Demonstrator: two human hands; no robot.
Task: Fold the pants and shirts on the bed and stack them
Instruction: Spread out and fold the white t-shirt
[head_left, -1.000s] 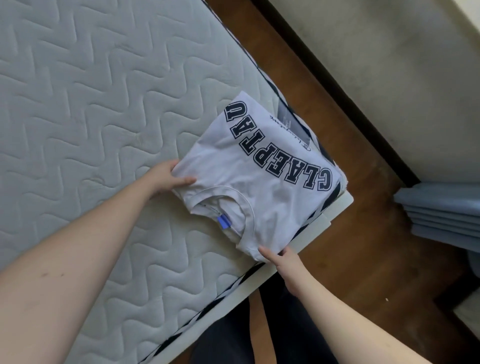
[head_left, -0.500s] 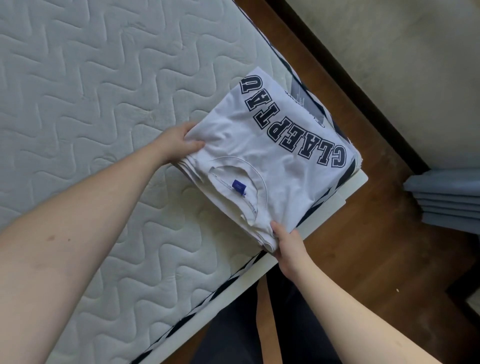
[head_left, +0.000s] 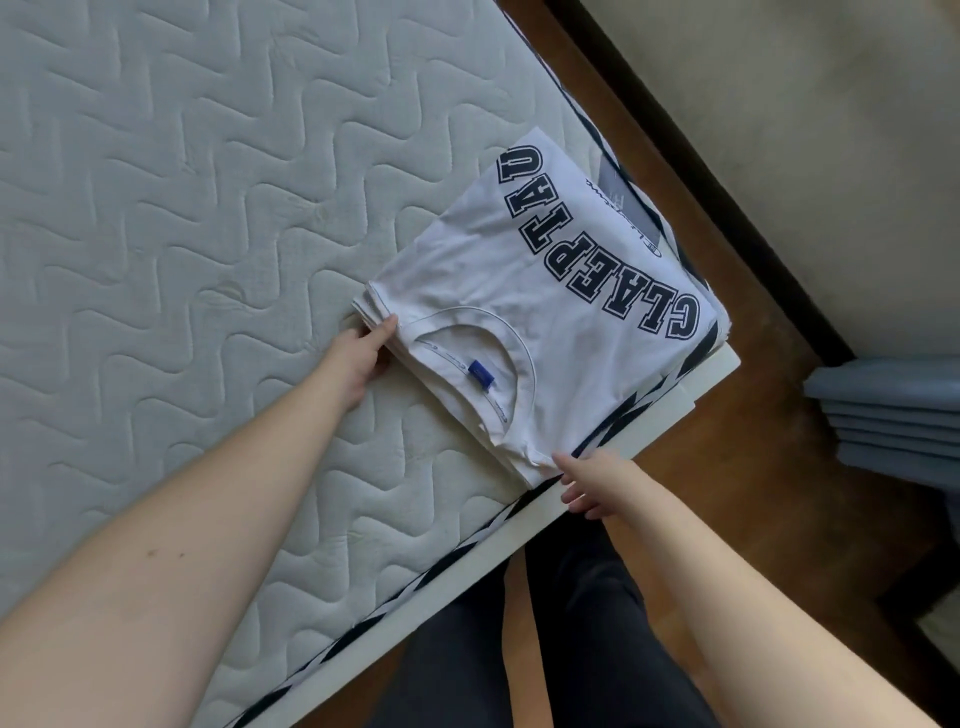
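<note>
Since half a second earlier, the left hand (head_left: 358, 358) had slid down the near-left edge of the folded white T-shirt (head_left: 524, 332), from the corner toward the collar side, and the right hand (head_left: 597, 480) had loosened off the shirt's nearest corner. The shirt itself had settled flat again at the same corner of the mattress (head_left: 182, 208).

The left hand pinched the layered edge of the shirt, thumb on top of the fabric just left of the collar (head_left: 483, 358), the other fingers tucked beneath the stack. The right hand lay at the shirt's nearest corner with fingers straight and loosely spread; its fingertips touched or nearly touched the fabric, and it held nothing.

The shirt lay on the mattress corner closest to the wall (head_left: 779, 130), collar toward the person, with the dark block lettering (head_left: 597, 249) running along its far-right side. Several folded layers showed at its left edge, so it topped a stack whose lower pieces could not be told apart. A blue tag (head_left: 480, 374) sat inside the collar.

Right of the shirt, past the white bed frame (head_left: 670, 415), ran a wooden floor (head_left: 727, 493), and further right stood a pile of grey folded items (head_left: 893, 410). Below the shirt, the person's dark trousers (head_left: 571, 649) showed.
</note>
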